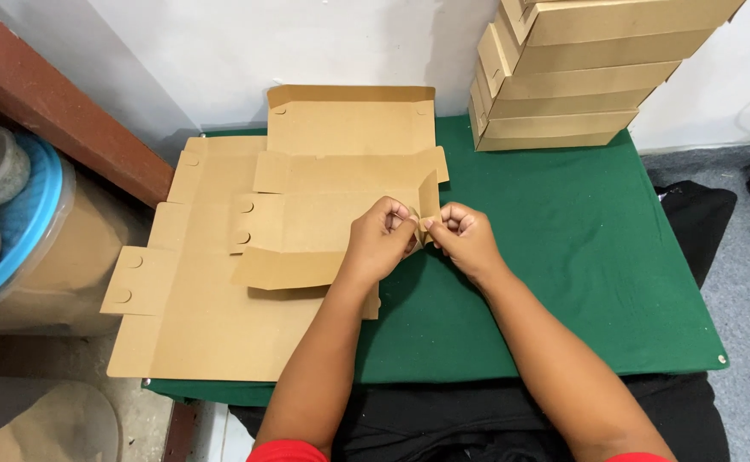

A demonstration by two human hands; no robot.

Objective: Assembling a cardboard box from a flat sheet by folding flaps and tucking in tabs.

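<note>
At 9 o'clock, a tub point(16, 231) stands off the table point(580, 257). Flat blanks point(195, 316) lie stacked at centre-left; the top blank point(332, 184) is partly folded. The left hand point(379, 239) and right hand point(463, 237), fingers closed, pinch its side flap point(429, 198) just left of centre. Crease along the score line, thumbs tight, flap upright. Finished boxes point(572, 77) stack at 1 o'clock.
</note>
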